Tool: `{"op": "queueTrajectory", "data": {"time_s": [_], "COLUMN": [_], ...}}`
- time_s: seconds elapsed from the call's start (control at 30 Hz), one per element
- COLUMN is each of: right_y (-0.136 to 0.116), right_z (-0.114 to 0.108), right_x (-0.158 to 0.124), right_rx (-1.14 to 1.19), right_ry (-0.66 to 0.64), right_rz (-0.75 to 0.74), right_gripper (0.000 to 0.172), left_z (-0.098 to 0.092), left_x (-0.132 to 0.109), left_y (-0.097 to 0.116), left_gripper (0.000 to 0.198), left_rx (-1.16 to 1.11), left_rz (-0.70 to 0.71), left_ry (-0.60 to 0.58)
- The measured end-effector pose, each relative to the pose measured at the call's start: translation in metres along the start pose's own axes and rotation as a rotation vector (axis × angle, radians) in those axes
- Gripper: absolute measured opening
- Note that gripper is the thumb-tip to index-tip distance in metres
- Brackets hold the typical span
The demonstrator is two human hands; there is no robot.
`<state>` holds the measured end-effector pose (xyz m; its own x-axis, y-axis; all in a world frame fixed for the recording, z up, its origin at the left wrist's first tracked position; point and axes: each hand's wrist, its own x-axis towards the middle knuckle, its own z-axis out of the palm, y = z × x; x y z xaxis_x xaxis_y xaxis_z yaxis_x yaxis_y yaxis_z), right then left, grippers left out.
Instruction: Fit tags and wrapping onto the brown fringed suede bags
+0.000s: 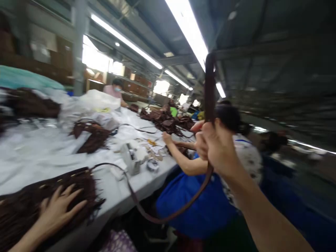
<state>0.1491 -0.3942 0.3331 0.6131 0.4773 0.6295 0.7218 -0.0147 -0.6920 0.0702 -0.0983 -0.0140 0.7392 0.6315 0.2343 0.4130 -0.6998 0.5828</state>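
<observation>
While your left hand (56,211) lies open on the brown fringed bag (23,206), your right hand (217,148) clenches its strap (209,87), raised high.

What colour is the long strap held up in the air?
Dark brown; the head view shows the strap in the right hand best.
</observation>
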Motion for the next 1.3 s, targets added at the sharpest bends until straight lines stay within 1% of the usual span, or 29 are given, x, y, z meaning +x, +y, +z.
{"op": "queueTrajectory", "data": {"time_s": [0.03, 0.07, 0.1, 0.13, 0.17, 0.23, 0.27, 0.3, 0.33, 0.37, 0.4, 0.43, 0.47, 0.5, 0.57, 0.63, 0.7, 0.8, 0.9, 0.97, 1.03, 1.1, 1.17, 1.23, 1.3], "right_y": [0.024, 0.048, 0.072, 0.096, 0.119, 0.16, 0.177, 0.192, 0.203, 0.211, 0.217, 0.22, 0.22, 0.22, 0.216, 0.214, 0.215, 0.231, 0.261, 0.285, 0.307, 0.323, 0.331, 0.331, 0.327], "right_z": [0.036, 0.07, 0.103, 0.133, 0.161, 0.205, 0.221, 0.233, 0.242, 0.249, 0.254, 0.258, 0.262, 0.266, 0.276, 0.288, 0.298, 0.308, 0.315, 0.319, 0.324, 0.329, 0.333, 0.335, 0.335], "right_x": [-0.009, -0.019, -0.031, -0.043, -0.056, -0.08, -0.09, -0.097, -0.101, -0.103, -0.102, -0.099, -0.094, -0.09, -0.082, -0.077, -0.072, -0.063, -0.059, -0.064, -0.074, -0.086, -0.094, -0.097, -0.097], "right_rx": [-0.091, -0.179, -0.233, -0.266, -0.316, -0.446, -0.509, -0.552, -0.575, -0.573, -0.542, -0.48, -0.386, -0.272, -0.035, 0.143, 0.235, 0.238, 0.177, 0.148, 0.118, 0.099, 0.104, 0.115, 0.111], "right_ry": [-0.131, -0.253, -0.362, -0.465, -0.559, -0.715, -0.781, -0.837, -0.879, -0.903, -0.912, -0.911, -0.912, -0.918, -0.949, -0.987, -1.0, -0.934, -0.789, -0.703, -0.625, -0.549, -0.503, -0.491, -0.497], "right_rz": [-0.033, -0.079, -0.136, -0.181, -0.237, -0.417, -0.487, -0.544, -0.57, -0.568, -0.541, -0.492, -0.424, -0.338, -0.134, 0.045, 0.137, 0.113, 0.074, 0.098, 0.134, 0.153, 0.156, 0.166, 0.196], "right_gripper": [0.023, 0.021, 0.019, 0.017, 0.016, 0.015, 0.014, 0.013, 0.012, 0.009, 0.009, 0.013, 0.019, 0.024, 0.029, 0.034, 0.036, 0.035, 0.036, 0.04, 0.044, 0.045, 0.041, 0.037, 0.035], "left_z": [-0.019, -0.035, -0.047, -0.054, -0.057, -0.058, -0.057, -0.056, -0.056, -0.056, -0.056, -0.056, -0.056, -0.055, -0.052, -0.048, -0.047, -0.051, -0.06, -0.064, -0.064, -0.059, -0.047, -0.032, -0.018], "left_x": [-0.017, -0.033, -0.048, -0.059, -0.068, -0.077, -0.079, -0.08, -0.079, -0.077, -0.074, -0.07, -0.065, -0.059, -0.048, -0.036, -0.025, -0.007, 0.011, 0.022, 0.029, 0.033, 0.033, 0.03, 0.026], "left_y": [-0.017, -0.028, -0.031, -0.03, -0.025, -0.013, -0.008, -0.004, -0.003, -0.002, -0.002, -0.003, -0.004, -0.004, -0.004, -0.003, -0.003, -0.007, -0.018, -0.027, -0.036, -0.044, -0.05, -0.055, -0.059], "left_gripper": [0.043, 0.043, 0.045, 0.05, 0.059, 0.081, 0.086, 0.087, 0.084, 0.078, 0.071, 0.065, 0.062, 0.06, 0.056, 0.052, 0.049, 0.046, 0.042, 0.041, 0.041, 0.042, 0.044, 0.046, 0.047], "left_rx": [-0.002, -0.073, -0.184, -0.338, -0.529, -0.941, -1.112, -1.244, -1.331, -1.376, -1.389, -1.381, -1.358, -1.323, -1.229, -1.13, -1.054, -0.994, -0.929, -0.886, -0.817, -0.726, -0.651, -0.607, -0.571], "left_rz": [-0.006, -0.01, -0.019, -0.045, -0.114, -0.304, -0.419, -0.525, -0.611, -0.666, -0.683, -0.67, -0.643, -0.608, -0.539, -0.49, -0.458, -0.432, -0.423, -0.421, -0.415, -0.402, -0.395, -0.4, -0.405], "left_ry": [0.0, 0.036, 0.08, 0.101, 0.082, 0.031, 0.025, 0.042, 0.081, 0.131, 0.189, 0.234, 0.254, 0.256, 0.241, 0.242, 0.262, 0.275, 0.312, 0.343, 0.367, 0.364, 0.332, 0.29, 0.274]}}
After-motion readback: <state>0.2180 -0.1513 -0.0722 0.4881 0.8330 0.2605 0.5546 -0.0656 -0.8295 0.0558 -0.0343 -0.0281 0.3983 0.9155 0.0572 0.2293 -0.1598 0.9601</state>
